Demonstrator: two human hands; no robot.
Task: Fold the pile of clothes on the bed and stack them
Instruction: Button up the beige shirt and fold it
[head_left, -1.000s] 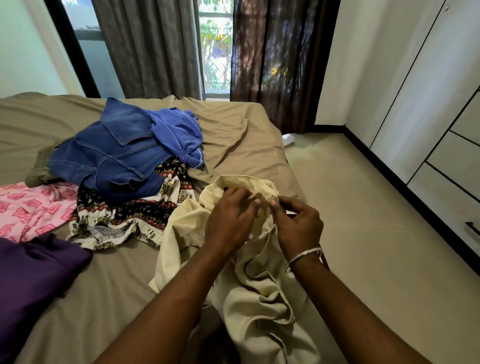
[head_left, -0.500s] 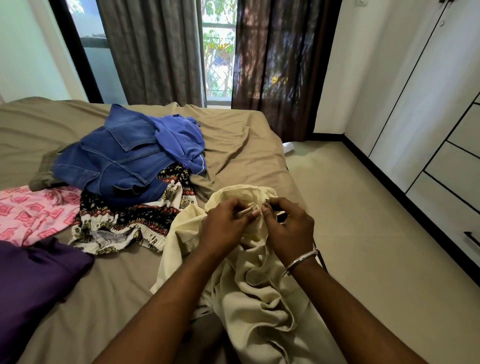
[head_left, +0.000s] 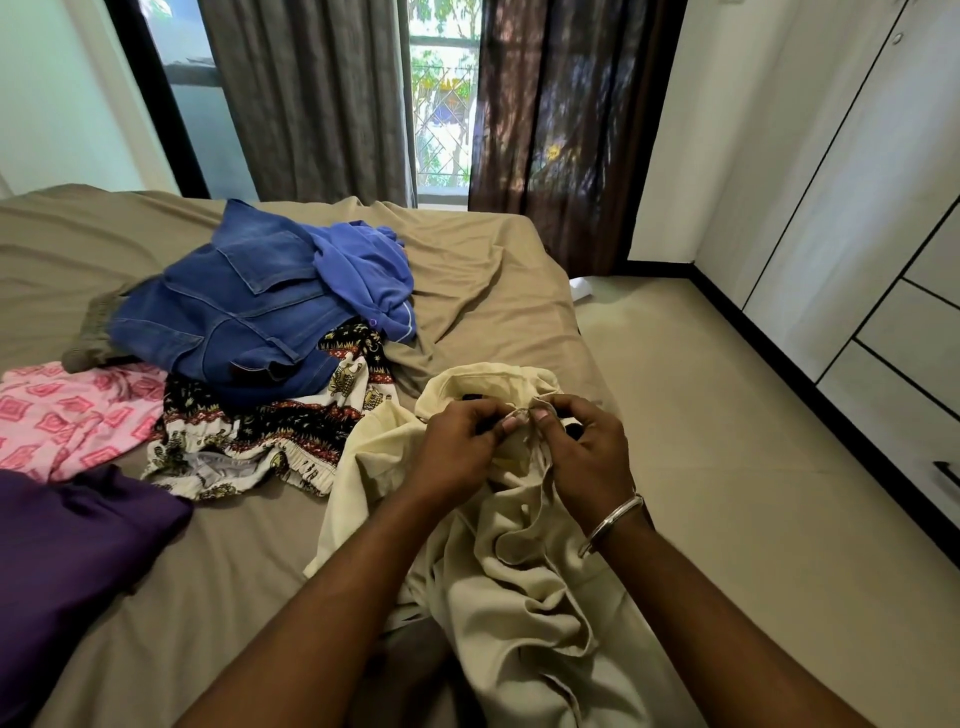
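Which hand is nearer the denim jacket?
Left. The left hand grips the cream garment on the denim jacket's side; the right hand grips it farther away.

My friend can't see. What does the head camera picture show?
Two hands, left hand and right hand, pinch the top edge of a cream garment on a tan bed. Behind lies a pile: denim jacket, patterned cloth, pink cloth.

I can read no text, label, brand or number anywhere in my view. The patterned cloth (head_left: 291, 426) on the bed (head_left: 493, 291) carries printed motifs, not letters, and the pink cloth (head_left: 72, 415) shows only diamond shapes.
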